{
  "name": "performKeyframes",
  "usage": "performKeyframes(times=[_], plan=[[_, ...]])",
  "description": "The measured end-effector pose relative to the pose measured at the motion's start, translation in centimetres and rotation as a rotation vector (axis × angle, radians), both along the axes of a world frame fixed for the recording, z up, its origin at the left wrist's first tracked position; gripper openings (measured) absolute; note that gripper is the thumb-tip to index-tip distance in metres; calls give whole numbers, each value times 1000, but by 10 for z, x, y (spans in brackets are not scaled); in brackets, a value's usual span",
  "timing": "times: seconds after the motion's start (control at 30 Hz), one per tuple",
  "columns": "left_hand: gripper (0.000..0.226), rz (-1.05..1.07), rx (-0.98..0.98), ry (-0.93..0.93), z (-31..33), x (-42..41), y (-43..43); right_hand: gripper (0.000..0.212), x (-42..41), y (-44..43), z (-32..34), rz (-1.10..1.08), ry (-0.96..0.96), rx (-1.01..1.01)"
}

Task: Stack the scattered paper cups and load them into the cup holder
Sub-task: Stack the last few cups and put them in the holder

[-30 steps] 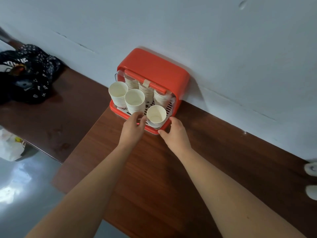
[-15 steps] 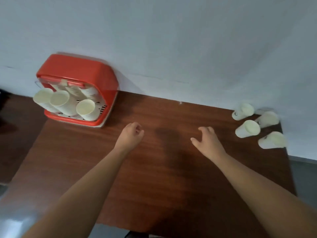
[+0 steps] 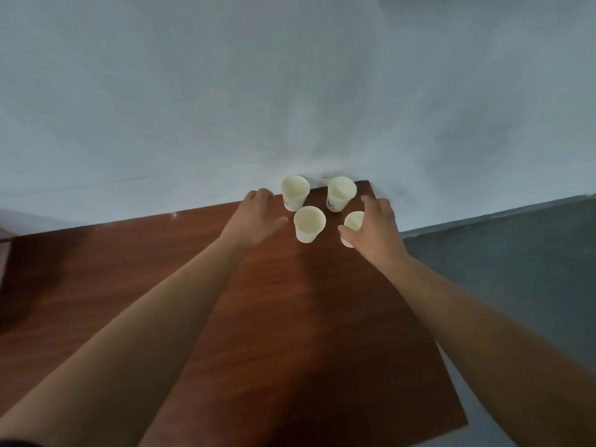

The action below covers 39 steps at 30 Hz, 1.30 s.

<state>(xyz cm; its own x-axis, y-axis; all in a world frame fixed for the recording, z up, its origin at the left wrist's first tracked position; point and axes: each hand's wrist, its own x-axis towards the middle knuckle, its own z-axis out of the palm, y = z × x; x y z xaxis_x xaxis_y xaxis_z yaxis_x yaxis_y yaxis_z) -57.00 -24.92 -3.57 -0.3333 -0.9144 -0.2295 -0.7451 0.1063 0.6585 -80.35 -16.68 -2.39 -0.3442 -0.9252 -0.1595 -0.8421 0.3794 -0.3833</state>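
Several upright white paper cups stand in a cluster at the far right corner of the brown table (image 3: 290,317), close to the wall. I see a back left cup (image 3: 295,191), a back right cup (image 3: 341,192) and a front middle cup (image 3: 309,223). My right hand (image 3: 374,232) partly hides a front right cup (image 3: 354,221). Its fingers are spread around that cup, and I cannot tell whether they touch it. My left hand (image 3: 254,217) hovers with spread fingers just left of the cluster and holds nothing. The red cup holder is out of view.
A pale wall (image 3: 290,91) rises right behind the cups. The table's right edge runs close beside the cluster, with grey floor (image 3: 516,269) beyond it. A darker, lower surface (image 3: 38,269) lies at the left.
My view has swung right, away from the red cup holder, which has left the frame. Both hands moved from the middle of the table to the loose cups at the right corner.
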Motion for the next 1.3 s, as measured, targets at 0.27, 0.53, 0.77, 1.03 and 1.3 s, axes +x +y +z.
performKeyframes(times=[0.27,0.53,0.77,1.03,1.3], plan=[[99,-100,47,-182,-59,-76,-18,96,-39,-20,-57,12,-37,139],[86,-140,-25,-173,-81,-80,-12,76,-39,-17,-78,54,-57,80],[80,82,-39,6,-56,-12,12,75,-1,-15,-49,100,-190,-22],[87,323,-27,-42,-31,166,68,76,155,-12,-17,286,-283,21],[82,615,-26,-45,0,361,139,77,352,7,7,485,-314,25]])
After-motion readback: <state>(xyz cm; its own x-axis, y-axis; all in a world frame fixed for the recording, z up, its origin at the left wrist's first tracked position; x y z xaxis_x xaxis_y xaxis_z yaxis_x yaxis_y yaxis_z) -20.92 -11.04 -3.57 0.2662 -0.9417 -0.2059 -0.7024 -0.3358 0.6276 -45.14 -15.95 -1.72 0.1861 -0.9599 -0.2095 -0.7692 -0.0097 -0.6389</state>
